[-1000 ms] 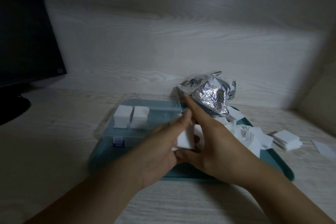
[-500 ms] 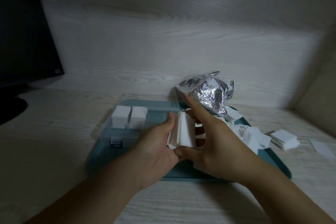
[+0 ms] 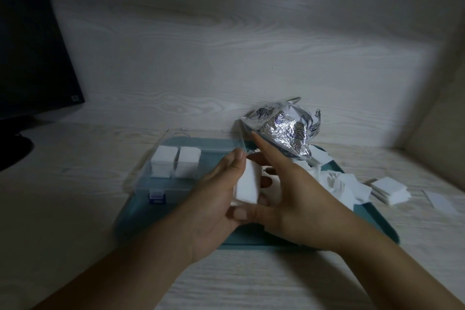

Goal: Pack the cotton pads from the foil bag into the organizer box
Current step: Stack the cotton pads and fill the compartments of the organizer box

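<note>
Pale wood-grain desk [image 3: 75, 209] and wall panel, black monitor [image 3: 32, 45] at left, teal plastic tray [image 3: 377, 219] bearing clear organizer box [image 3: 173, 158] and crumpled silver foil bag [image 3: 286, 131], left hand [image 3: 214, 209] and right hand [image 3: 294, 201] pinched a white cotton-pad stack [image 3: 247, 184] between them above the tray.

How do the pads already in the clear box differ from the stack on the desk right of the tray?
The pads in the box form two neat side-by-side stacks inside the clear organizer box. The stack on the desk is one loose, fanned pile lying outside the tray. Both are white square cotton pads.
</note>
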